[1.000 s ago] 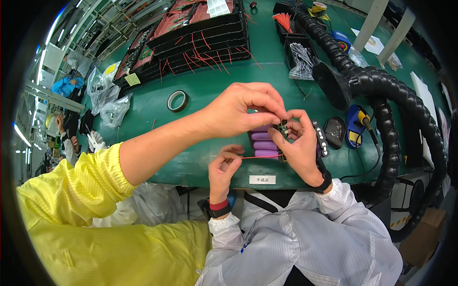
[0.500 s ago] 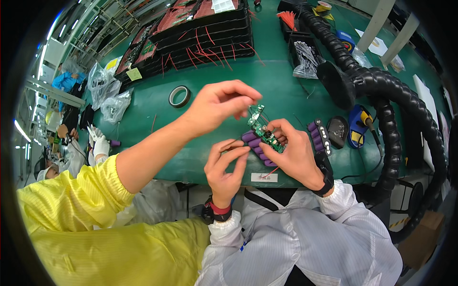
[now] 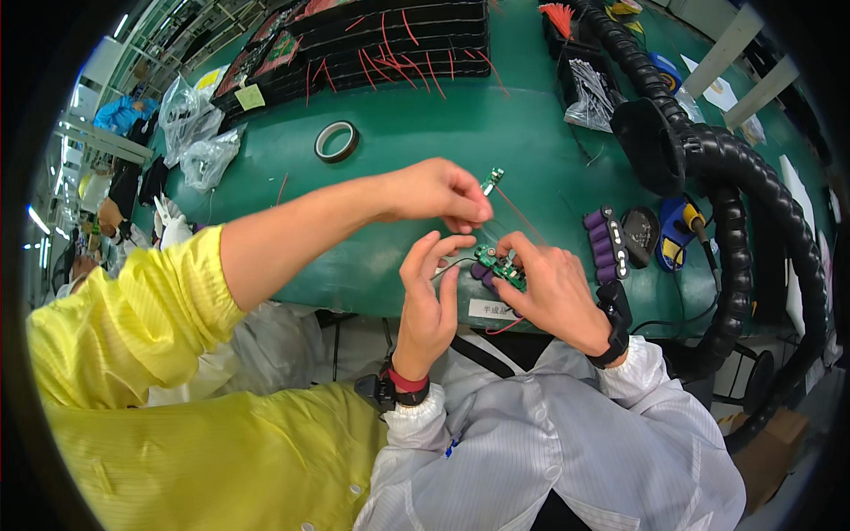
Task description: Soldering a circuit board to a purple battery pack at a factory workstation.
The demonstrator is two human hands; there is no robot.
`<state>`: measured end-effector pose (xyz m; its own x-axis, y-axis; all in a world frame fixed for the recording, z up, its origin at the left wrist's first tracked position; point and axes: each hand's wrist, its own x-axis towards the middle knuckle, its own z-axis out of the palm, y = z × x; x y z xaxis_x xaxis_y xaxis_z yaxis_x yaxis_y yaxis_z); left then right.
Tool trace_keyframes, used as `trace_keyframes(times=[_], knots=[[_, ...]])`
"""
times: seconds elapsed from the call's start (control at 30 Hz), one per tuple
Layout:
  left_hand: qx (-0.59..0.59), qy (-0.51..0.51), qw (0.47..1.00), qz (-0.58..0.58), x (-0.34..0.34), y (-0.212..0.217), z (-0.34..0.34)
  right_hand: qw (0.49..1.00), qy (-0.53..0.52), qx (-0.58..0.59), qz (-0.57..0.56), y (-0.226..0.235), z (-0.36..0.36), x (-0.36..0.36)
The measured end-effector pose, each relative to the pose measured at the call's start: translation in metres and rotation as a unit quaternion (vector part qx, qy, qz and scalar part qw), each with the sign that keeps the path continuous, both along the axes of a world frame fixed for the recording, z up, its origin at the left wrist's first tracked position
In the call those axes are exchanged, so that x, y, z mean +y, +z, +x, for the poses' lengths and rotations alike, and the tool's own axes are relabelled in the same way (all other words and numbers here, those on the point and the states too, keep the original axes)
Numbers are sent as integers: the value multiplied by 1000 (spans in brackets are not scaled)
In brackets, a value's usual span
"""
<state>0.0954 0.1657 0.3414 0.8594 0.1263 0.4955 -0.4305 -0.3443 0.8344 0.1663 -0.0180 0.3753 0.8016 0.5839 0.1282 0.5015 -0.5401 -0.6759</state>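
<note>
At bench edge, 2 hands (image 3: 496,292) hold 1 purple cell pack w/ board (image 3: 498,268).

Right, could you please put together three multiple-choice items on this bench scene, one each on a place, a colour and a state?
1. The tape roll lies:
A. on the green mat
B. on the person's lap
C. on top of the black trays

2. The cells of the battery pack in the right hand are:
A. red
B. purple
C. yellow

3. The second battery pack is:
A. held in a left hand
B. lying on the mat with no hand on it
C. hanging from a wire

Answers:
1 A: the roll rests flat on the mat, beyond the yellow-sleeved arm.
2 B: purple cell ends show under the small green board.
3 B: it sits to the right of the hands, apart from them.
</note>
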Motion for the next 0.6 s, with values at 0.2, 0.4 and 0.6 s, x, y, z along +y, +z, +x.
trace_keyframes(times=[0.2,0.4,0.6], knots=[[44,-50,981,-182,-5,-17,-15,1000,15,-5,-22,-8,-5,-3],[62,-9,989,-132,-6,-12,-23,997,42,66,-7,-9,3,-10],[32,1,999,-13,-6,-11,-20,975,66,212,5,-15,7,-9]])
